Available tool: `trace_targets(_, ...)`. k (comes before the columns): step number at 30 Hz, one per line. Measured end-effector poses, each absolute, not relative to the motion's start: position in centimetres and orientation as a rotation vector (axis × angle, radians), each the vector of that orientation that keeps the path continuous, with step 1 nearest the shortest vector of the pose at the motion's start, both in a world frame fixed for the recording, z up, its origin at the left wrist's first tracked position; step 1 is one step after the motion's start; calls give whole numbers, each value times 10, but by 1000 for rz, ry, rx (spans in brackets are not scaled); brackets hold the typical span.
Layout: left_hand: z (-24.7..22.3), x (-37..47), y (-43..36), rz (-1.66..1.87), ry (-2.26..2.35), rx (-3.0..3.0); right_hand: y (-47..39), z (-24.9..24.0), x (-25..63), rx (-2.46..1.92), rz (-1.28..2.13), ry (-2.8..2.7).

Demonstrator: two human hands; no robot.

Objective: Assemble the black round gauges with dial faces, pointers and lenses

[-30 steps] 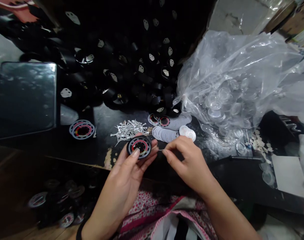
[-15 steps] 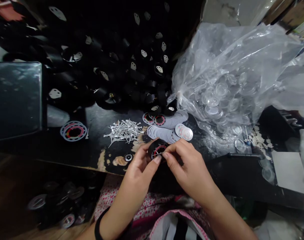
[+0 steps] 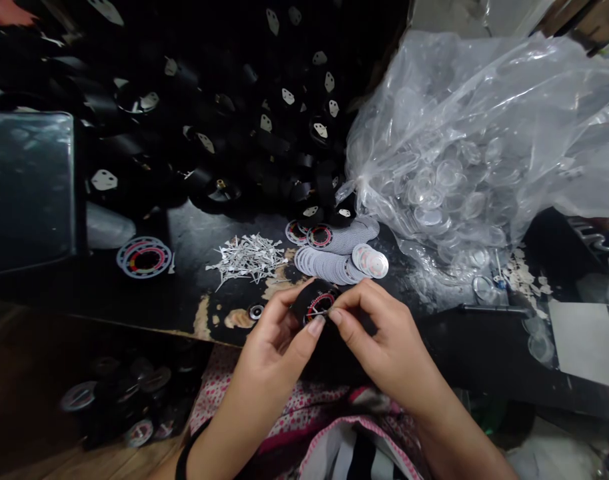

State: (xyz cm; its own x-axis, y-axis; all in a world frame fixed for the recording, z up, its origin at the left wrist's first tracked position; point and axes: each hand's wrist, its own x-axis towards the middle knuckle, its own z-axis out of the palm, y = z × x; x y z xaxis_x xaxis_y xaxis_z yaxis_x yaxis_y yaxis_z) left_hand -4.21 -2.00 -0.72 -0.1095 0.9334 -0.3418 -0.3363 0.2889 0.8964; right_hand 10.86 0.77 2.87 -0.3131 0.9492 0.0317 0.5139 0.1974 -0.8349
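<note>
A round black gauge (image 3: 318, 301) with a red-marked dial is held by my left hand (image 3: 279, 340), its fingers wrapped round the side and thumb on the near rim. My right hand (image 3: 379, 327) pinches a thin white pointer (image 3: 318, 312) over the dial face. Beyond my hands lies a pile of white pointers (image 3: 249, 259). Fanned rows of grey dial discs (image 3: 329, 264) lie just behind the gauge, with red-and-black printed dials (image 3: 319, 235) at their far end. A small black ring-shaped part (image 3: 255, 312) rests left of my left hand.
Many black gauge housings (image 3: 219, 190) fill the back. A clear plastic bag of transparent discs (image 3: 444, 180) stands at the right. More printed dials (image 3: 144, 257) and a dark box (image 3: 29, 190) are at the left. Finished-looking gauges (image 3: 139, 432) lie below the table edge.
The gauge has tilted and turned slightly in my left hand. My right hand stays at the dial, its fingertips shifted slightly to the right. The camera view has moved a little.
</note>
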Motion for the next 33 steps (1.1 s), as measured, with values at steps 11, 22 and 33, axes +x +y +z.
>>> trace_targets(11,0,-42,-26,1276,1359,766,0,32,107,-1347,960,-1976)
trace_targets(22,-3,-48,-40,1299,1416,919,-6,31,107,-1219,955,-1927)
trace_targets(33,-2,-51,-50,1220,1518,1176,-12,35,104,-1236,941,-1930)
